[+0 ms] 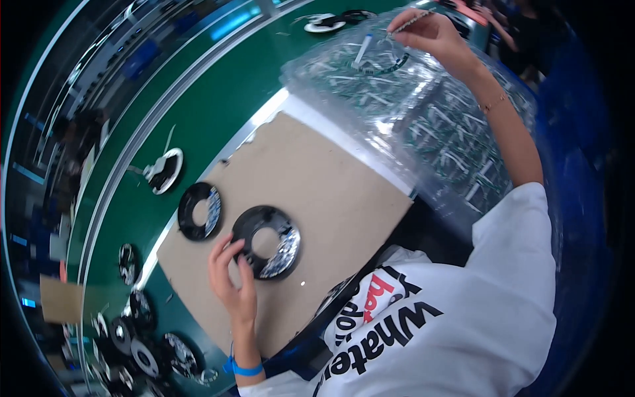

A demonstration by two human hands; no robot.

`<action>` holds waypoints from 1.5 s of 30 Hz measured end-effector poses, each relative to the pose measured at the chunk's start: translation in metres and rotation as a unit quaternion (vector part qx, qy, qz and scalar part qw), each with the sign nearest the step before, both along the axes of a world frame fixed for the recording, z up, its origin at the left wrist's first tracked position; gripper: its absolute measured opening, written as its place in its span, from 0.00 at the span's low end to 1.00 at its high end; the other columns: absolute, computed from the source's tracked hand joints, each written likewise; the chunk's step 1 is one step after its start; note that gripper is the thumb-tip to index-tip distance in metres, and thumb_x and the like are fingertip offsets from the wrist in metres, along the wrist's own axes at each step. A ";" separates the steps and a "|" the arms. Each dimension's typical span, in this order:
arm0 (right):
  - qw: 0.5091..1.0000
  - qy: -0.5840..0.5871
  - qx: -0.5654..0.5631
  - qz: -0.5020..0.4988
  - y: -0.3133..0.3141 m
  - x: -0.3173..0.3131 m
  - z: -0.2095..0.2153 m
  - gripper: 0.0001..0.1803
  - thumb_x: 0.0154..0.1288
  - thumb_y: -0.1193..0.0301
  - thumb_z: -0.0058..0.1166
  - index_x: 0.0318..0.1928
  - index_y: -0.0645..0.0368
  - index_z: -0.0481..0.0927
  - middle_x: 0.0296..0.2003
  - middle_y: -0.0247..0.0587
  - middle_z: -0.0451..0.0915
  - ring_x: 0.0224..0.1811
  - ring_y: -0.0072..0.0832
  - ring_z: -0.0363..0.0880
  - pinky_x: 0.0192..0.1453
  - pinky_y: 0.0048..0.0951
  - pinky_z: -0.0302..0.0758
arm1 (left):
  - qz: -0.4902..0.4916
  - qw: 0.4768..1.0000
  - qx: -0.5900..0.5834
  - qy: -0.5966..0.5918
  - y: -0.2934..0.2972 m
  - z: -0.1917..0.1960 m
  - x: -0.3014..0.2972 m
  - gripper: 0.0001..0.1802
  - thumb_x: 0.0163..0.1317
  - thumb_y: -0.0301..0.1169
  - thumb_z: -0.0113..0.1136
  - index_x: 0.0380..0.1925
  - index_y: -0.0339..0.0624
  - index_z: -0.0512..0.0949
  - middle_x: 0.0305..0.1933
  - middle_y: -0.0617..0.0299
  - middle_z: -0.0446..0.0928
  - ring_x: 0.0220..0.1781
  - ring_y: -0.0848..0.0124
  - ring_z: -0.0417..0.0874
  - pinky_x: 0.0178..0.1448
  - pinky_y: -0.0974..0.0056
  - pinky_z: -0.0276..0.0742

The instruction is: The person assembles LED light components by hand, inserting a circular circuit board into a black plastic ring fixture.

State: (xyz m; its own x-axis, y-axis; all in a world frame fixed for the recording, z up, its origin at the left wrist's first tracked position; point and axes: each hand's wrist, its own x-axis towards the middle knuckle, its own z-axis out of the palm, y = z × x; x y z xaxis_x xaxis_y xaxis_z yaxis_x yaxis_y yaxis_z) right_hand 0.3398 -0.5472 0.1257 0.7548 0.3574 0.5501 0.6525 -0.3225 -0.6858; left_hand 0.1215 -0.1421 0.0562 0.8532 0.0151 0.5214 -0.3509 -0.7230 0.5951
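Observation:
My left hand is at the left edge of a black ring-shaped part lying flat on brown cardboard. Its thumb and fingertips curl onto the ring's rim. Part of the ring's face is shiny and silvery. My right hand, raised at the far right, pinches a thin narrow strip that looks like a small circuit strip. Below that hand lies a clear plastic tray of green curved strips with white wires. A second black ring rests on the cardboard, left of the first.
A green bench surrounds the cardboard. A white round part with wires sits at left. Several black ring parts are heaped at lower left. More round parts lie at the far edge. Another person's hand shows at top right.

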 end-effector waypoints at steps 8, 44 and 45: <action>0.760 0.302 0.245 0.520 0.189 -0.076 0.008 0.10 0.58 0.74 0.56 0.40 0.64 0.77 0.32 0.39 0.78 0.33 0.20 0.76 0.40 0.20 0.74 | -0.166 0.877 -0.420 0.163 -0.013 0.014 0.029 0.28 0.63 0.41 0.52 0.57 0.34 0.63 0.56 0.54 0.69 0.56 0.68 0.71 0.60 0.67 0.66; 0.680 0.458 0.253 0.513 0.212 -0.087 -0.068 0.17 0.55 0.68 0.60 0.43 0.56 0.70 0.41 0.36 0.70 0.39 0.21 0.71 0.50 0.29 0.69 | -0.029 0.942 -0.325 0.073 0.010 0.029 -0.006 0.09 0.61 0.29 0.57 0.39 0.35 0.74 0.30 0.57 0.80 0.31 0.75 0.80 0.33 0.74 0.74; 0.681 0.458 0.254 0.512 0.212 -0.088 -0.066 0.17 0.55 0.68 0.60 0.43 0.56 0.70 0.41 0.36 0.70 0.39 0.21 0.71 0.50 0.29 0.69 | -0.041 0.941 -0.330 0.065 0.008 0.032 -0.008 0.09 0.60 0.28 0.57 0.38 0.35 0.74 0.30 0.57 0.80 0.31 0.75 0.80 0.33 0.74 0.74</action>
State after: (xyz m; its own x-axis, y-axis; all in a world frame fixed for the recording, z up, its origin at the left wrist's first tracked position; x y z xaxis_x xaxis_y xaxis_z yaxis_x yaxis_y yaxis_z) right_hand 0.2515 -0.3353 0.0594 0.3618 0.8938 0.2649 -0.4199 0.4099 -0.8097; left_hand 0.1133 -0.1337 0.0884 0.9211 0.2310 0.3134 -0.2829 -0.1558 0.9464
